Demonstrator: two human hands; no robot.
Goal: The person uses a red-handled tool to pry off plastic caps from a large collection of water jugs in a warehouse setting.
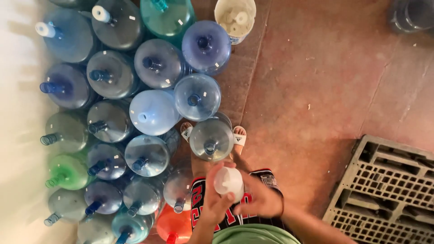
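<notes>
Seen from above, a person stands on a reddish-brown concrete floor, scuffed and crossed by shallow seams, with both hands raised at waist height. The left hand and the right hand close together around a white bottle cap, fingers curled on its sides, its pale top turned up toward the camera.

Just beyond the hands, between the person's feet in white slide sandals, stands a clear water jug with an uncapped blue neck. To the left of the left hand, a dense cluster of large water jugs covers the floor out to a bright white wall; most are blue or grey, a few green, and an orange jug sits nearest the left wrist. Two jugs at the far end of the cluster carry white caps.

Well ahead of the hands, a white bucket holds more white caps. To the right of the right hand, a grey plastic pallet lies flat on the floor, its grid open. Whether the jugs hold water cannot be told.
</notes>
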